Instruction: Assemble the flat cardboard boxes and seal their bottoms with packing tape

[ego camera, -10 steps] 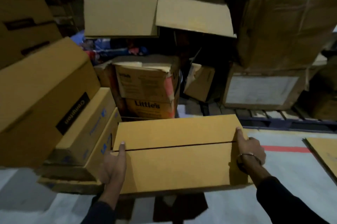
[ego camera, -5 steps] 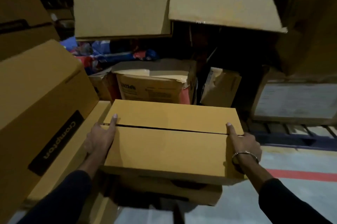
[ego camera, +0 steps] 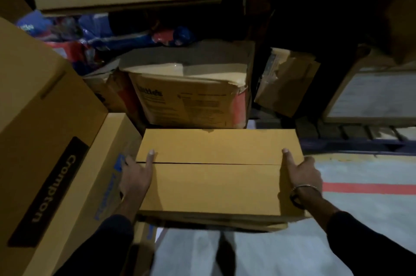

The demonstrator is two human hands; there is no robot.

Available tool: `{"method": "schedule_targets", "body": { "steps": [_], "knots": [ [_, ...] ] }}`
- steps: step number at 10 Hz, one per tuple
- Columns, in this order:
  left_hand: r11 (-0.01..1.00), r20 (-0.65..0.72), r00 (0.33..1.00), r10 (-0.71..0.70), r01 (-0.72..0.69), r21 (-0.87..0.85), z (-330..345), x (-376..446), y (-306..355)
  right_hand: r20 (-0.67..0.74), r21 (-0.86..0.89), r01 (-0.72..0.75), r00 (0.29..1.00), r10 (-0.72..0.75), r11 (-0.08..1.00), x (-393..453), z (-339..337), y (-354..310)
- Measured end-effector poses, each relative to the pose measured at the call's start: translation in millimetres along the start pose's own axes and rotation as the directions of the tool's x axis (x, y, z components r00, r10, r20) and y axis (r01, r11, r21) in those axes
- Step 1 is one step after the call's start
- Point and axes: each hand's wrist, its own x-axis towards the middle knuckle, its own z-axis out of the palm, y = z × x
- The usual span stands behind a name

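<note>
Box [ego camera: 216, 172] sits centre-near, flaps folded shut, seam untaped. Left hand [ego camera: 135, 176] and right hand [ego camera: 301, 174] clamp its ends, fingers wrapped over the sides, a finger pinning each seam end. Risk: let go before taping and the flaps probably spring open.

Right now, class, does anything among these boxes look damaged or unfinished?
Yes. The Little's carton behind the held box has a torn, crumpled top edge. The held box's flaps meet at a bare seam with no tape visible, while both hands, left and right, grip its ends.
</note>
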Motion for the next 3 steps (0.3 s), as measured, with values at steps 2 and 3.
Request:
{"method": "schedule_targets", "body": {
  "steps": [2,3],
  "knots": [
    [0.976,0.01,0.979,0.203,-0.204,0.073,-74,-56,40,-0.015,-0.02,0.268,0.963,-0.268,0.963,-19,-86,-62],
    [0.968,0.019,0.969,0.247,-0.246,-0.042,-114,-71,73,0.037,-0.125,0.415,0.909,-0.414,0.901,-32,-121,-92]
  ]
}}
